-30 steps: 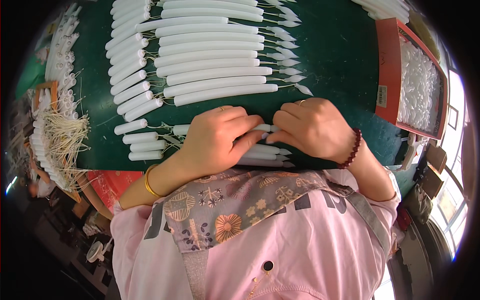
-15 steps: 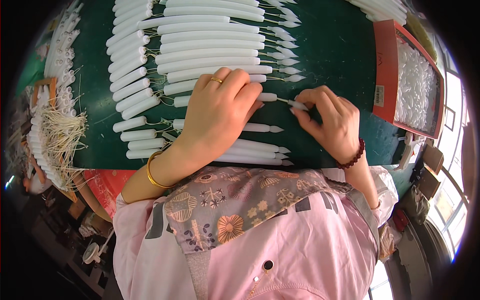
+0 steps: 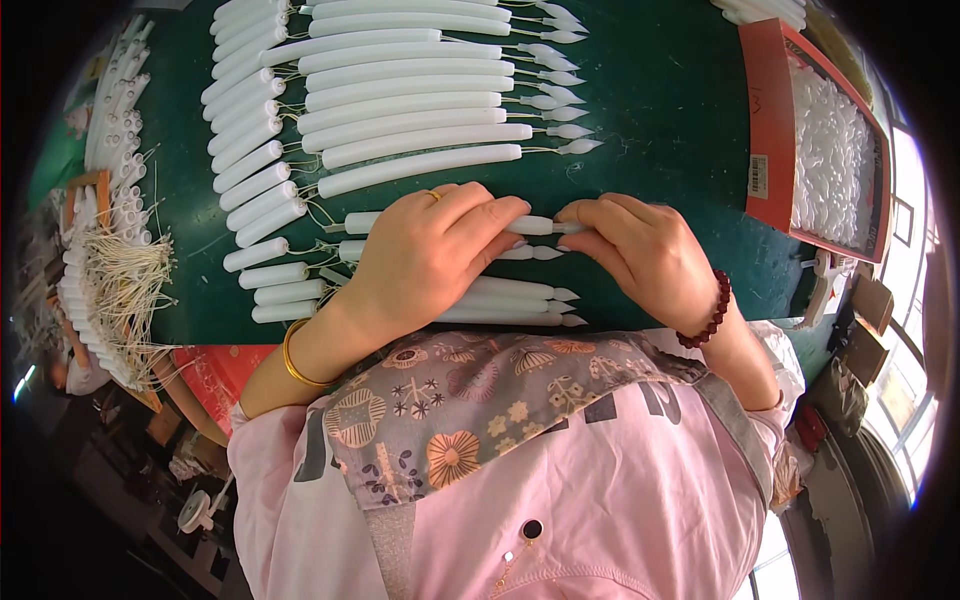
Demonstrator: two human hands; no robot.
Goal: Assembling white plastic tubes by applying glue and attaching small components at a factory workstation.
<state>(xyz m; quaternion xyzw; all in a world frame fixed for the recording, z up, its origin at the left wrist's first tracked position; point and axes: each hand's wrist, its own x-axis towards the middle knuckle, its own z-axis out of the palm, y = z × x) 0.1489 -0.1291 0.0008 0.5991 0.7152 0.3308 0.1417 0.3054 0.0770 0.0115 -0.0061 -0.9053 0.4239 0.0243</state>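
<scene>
My left hand (image 3: 435,255) is closed around a slim white candle tube (image 3: 530,225), its fingertips near the right end. My right hand (image 3: 640,245) pinches a white flame-shaped tip (image 3: 570,228) that meets this end; the fingers partly hide the joint. Below the held tube lie several white candle tubes (image 3: 512,290) with flame tips against their ends, partly under my left hand. Beyond my hands, a row of long tubes (image 3: 420,170) has flame tips (image 3: 578,147) hanging out on thin wires. Short white tubes (image 3: 270,220) are wired to the left ends.
A red box (image 3: 765,130) full of small translucent flame-shaped pieces (image 3: 830,160) stands at the right of the green table (image 3: 670,110). At the left are stacked white tubes (image 3: 125,150) and a tangle of pale wires (image 3: 130,265).
The held tube and both hands have come nearer to me. My right hand has moved left, bringing the flame tip against the tube's end, where bare wire showed between them before.
</scene>
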